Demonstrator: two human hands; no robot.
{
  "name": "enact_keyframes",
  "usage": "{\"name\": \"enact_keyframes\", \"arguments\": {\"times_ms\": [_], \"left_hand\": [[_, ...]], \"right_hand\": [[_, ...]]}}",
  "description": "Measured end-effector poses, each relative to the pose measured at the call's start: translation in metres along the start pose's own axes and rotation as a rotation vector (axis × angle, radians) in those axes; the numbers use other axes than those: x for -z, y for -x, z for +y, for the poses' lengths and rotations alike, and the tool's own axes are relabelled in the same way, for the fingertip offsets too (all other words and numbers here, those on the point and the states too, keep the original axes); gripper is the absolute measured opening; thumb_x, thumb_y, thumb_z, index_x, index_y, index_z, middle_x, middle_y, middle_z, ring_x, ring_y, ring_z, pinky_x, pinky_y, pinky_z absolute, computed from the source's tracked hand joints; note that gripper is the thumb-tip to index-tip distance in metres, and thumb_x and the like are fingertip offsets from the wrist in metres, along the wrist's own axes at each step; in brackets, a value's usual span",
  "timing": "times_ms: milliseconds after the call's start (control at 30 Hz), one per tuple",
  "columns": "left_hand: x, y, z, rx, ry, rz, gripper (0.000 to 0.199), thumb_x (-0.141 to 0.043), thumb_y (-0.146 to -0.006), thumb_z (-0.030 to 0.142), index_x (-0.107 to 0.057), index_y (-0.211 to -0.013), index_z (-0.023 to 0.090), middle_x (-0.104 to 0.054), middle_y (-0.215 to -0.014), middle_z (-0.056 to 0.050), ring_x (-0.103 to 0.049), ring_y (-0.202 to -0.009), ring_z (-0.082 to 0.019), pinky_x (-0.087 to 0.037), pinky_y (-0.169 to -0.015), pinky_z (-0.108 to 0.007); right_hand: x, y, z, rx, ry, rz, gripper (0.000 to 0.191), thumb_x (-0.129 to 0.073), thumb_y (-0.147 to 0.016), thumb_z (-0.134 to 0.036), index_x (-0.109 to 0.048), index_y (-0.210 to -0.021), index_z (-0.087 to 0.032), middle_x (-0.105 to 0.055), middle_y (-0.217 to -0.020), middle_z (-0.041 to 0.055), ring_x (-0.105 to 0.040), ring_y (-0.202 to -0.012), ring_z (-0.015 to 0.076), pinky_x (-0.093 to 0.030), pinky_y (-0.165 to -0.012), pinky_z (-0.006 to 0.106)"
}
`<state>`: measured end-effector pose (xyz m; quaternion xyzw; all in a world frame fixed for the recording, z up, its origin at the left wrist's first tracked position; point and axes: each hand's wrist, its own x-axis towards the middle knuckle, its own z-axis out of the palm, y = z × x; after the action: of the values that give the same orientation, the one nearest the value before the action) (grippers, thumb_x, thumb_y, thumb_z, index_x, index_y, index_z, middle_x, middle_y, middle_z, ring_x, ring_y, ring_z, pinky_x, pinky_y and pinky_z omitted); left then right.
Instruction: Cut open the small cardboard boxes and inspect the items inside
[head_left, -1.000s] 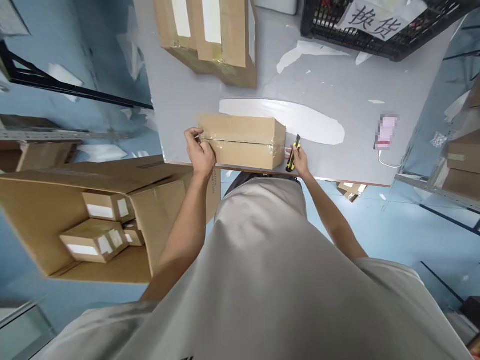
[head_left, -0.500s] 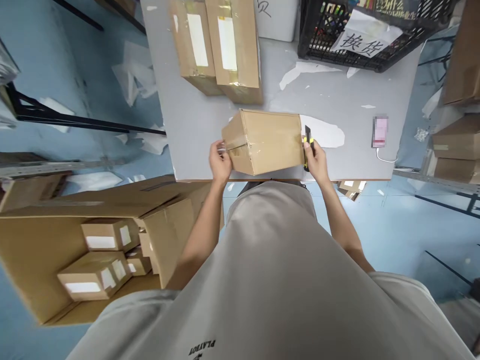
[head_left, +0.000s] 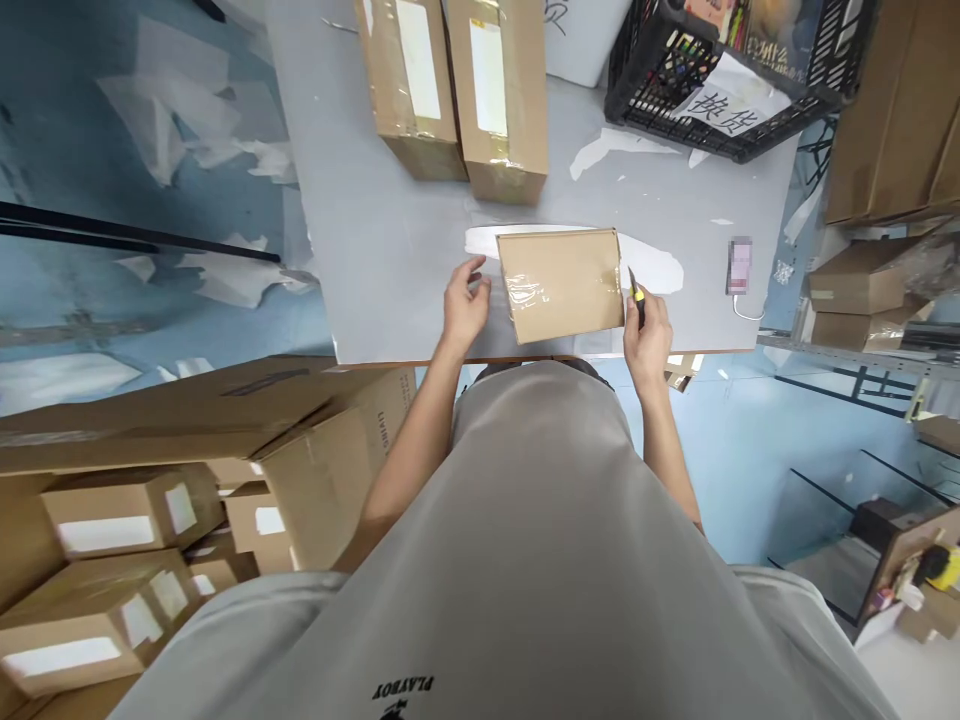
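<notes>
A brown cardboard box [head_left: 564,284] with clear tape on its left part rests on the grey table in front of me. Just left of it, apart from its side, is my left hand [head_left: 467,305], fingers spread and bent, holding nothing. My right hand [head_left: 648,338] is closed around a black and yellow utility knife [head_left: 639,300], close to the box's right edge. The knife's tip points up and away from me. White paper backing [head_left: 656,265] shows under and behind the box.
Two taller taped cartons [head_left: 501,100] stand at the back left. A black plastic crate [head_left: 720,90] with a handwritten sheet sits at the back right. Near the right edge lies a phone [head_left: 739,265] on a white cable. A large carton [head_left: 330,480] holding several boxes is at lower left.
My left hand has let go of the box, which now lies flatter on the table. The right hand has moved slightly right with the knife. My view has shifted.
</notes>
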<state>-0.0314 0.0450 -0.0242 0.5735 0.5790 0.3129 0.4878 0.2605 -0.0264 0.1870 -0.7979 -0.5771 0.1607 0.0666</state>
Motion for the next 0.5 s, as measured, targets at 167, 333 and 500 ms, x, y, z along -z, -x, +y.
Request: {"name": "enact_keyframes", "arguments": {"times_ms": [167, 333, 500], "left_hand": [[0.034, -0.012, 0.076, -0.093, 0.127, 0.035, 0.044, -0.063, -0.112, 0.058, -0.075, -0.143, 0.029, -0.077, -0.150, -0.008, -0.072, -0.143, -0.030, -0.064, -0.116, -0.045], [0.044, -0.028, 0.110, -0.111, 0.184, -0.054, 0.031, -0.087, -0.093, 0.041, -0.081, -0.120, 0.027, -0.083, -0.130, -0.005, -0.080, -0.109, -0.022, -0.068, -0.096, -0.033], [0.048, -0.041, 0.100, -0.112, 0.204, -0.106, 0.032, -0.089, -0.086, 0.033, -0.080, -0.115, 0.025, -0.082, -0.126, -0.006, -0.078, -0.103, -0.021, -0.069, -0.095, -0.034]], "right_hand": [[0.012, 0.018, -0.020, -0.046, -0.076, 0.077, 0.066, -0.022, -0.122, -0.054, -0.068, -0.155, -0.019, -0.078, -0.136, 0.0232, -0.076, -0.127, 0.0348, -0.059, -0.110, 0.049], [0.011, 0.037, -0.059, 0.001, -0.195, -0.040, 0.057, -0.037, -0.121, -0.062, -0.074, -0.138, -0.022, -0.085, -0.109, 0.0143, -0.082, -0.097, 0.0314, -0.060, -0.093, 0.040], [0.000, 0.046, -0.104, 0.061, -0.176, -0.218, 0.043, -0.045, -0.118, -0.045, -0.074, -0.140, -0.022, -0.087, -0.114, 0.0124, -0.084, -0.101, 0.0309, -0.059, -0.091, 0.035]]}}
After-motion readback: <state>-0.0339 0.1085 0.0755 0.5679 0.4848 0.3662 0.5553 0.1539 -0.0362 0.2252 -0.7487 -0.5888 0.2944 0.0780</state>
